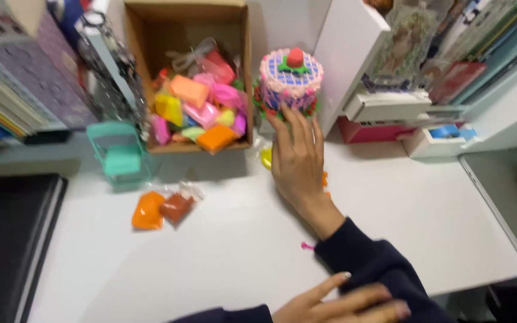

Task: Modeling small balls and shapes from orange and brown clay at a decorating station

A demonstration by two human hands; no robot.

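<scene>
On the white desk, as I read it from the head camera:

Right hand: I see the right hand [297, 158] reached forward in a dark sleeve, palm down, fingers [294, 122] extended and loose; the fingertips touch the lower front of the clay cake [290, 81]; not closed round it, so I log it as released and resting against the piece.

Left hand: the left hand [345, 302] lies at the near edge of the desk, fingers stretched flat over the dark sleeve [372, 263] of the other arm; it grasps nothing.

Clay cake: small, round, upright; pink rim, blue lattice top, red knob on a green star; it stands at the back of the desk between the cardboard box [248, 72] and a white shelf unit [345, 48], just beside the box.

Cardboard box: open-topped, tilted towards me; filled with wrapped clay blocks [201, 110] in orange, pink, yellow and green, piled loosely; one clear bag lies on top.

Loose packets: two clear packets [163, 209], one orange and one brown, lie touching each other on the desk in front of the box, outside it.

Mint toy chair: a mint toy chair [119, 152] stands left of the box.

Small items: a yellow lump [266, 157] beside the right hand's thumb side; a pink speck [306, 245] by the wrist; too blurred to identify.
</scene>
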